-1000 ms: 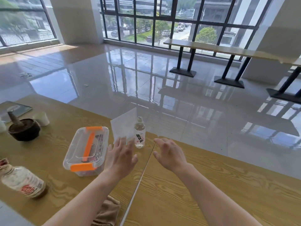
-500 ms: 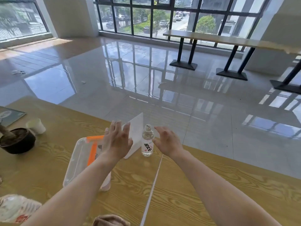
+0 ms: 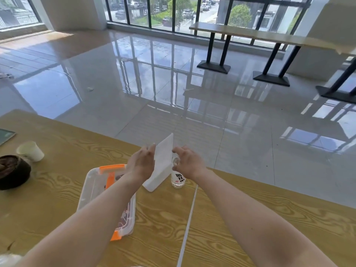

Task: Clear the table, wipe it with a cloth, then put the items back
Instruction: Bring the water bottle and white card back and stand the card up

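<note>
A white upright card stand [image 3: 163,160] sits on the wooden table [image 3: 240,218] near its far edge. A small clear water bottle [image 3: 178,181] with a printed label stands just to its right. My left hand [image 3: 142,164] lies with straight fingers against the stand's left face. My right hand [image 3: 189,164] is at the stand's right edge, fingers curved over the bottle's top, which they partly hide. Whether that hand grips the bottle does not show.
A clear plastic box [image 3: 92,191] with orange latches lies under my left forearm. A paper cup [image 3: 30,151], a dark bowl [image 3: 13,170] and a book corner [image 3: 5,133] are at the left. The table's far edge runs just behind the stand, with shiny floor beyond.
Both hands have reached forward from the near side of the table. They now flank the card stand, and the right hand has come over the bottle's top.
</note>
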Demonstrator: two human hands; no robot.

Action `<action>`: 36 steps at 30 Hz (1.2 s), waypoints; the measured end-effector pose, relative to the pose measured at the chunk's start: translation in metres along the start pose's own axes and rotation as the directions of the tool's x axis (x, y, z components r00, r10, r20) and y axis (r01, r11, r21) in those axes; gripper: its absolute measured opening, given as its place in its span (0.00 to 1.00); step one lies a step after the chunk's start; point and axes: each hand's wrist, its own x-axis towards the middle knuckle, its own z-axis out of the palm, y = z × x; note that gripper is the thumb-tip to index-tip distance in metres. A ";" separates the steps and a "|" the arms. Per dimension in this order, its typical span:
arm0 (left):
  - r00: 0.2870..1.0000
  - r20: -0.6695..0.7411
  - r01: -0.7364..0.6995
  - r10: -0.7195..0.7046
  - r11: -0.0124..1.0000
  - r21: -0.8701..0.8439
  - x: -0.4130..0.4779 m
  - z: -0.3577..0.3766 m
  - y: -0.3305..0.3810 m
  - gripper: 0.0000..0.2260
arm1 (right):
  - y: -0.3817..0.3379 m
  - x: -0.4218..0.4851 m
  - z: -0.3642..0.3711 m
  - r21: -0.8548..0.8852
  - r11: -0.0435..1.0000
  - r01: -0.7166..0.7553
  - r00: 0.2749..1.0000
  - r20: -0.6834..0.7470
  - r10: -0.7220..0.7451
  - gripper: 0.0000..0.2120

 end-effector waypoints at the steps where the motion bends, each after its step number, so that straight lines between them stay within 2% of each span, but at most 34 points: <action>1: 1.000 -0.010 -0.010 0.010 1.000 -0.001 0.000 0.001 0.000 0.19 | 0.001 -0.001 0.001 -0.003 1.000 0.002 1.000 -0.021 -0.002 0.27; 8: 0.997 -0.066 -0.031 0.030 0.999 -0.011 -0.002 0.002 -0.002 0.22 | 0.004 -0.018 -0.003 -0.035 0.998 0.046 0.990 -0.134 -0.050 0.17; 14: 0.984 -0.156 -0.099 0.089 0.994 -0.053 -0.012 -0.009 0.006 0.20 | 0.017 -0.056 -0.016 -0.016 1.000 0.013 0.971 -0.239 -0.016 0.17; 20: 0.953 -0.239 -0.214 0.185 0.972 -0.099 -0.034 -0.025 0.035 0.17 | 0.035 -0.110 -0.035 -0.053 0.992 -0.116 0.959 -0.266 0.098 0.20; 23: 0.933 -0.260 -0.283 0.248 0.953 -0.110 -0.047 -0.024 0.055 0.19 | 0.048 -0.145 -0.041 -0.049 0.980 -0.191 0.945 -0.280 0.170 0.20; 29: 0.877 -0.272 -0.451 0.395 0.872 -0.190 -0.081 0.000 0.107 0.24 | 0.079 -0.233 -0.046 -0.008 0.929 -0.370 0.865 -0.366 0.342 0.18; 36: 0.823 -0.206 -0.567 0.528 0.776 -0.275 -0.129 0.027 0.188 0.25 | 0.126 -0.341 -0.053 0.031 0.844 -0.535 0.763 -0.412 0.499 0.17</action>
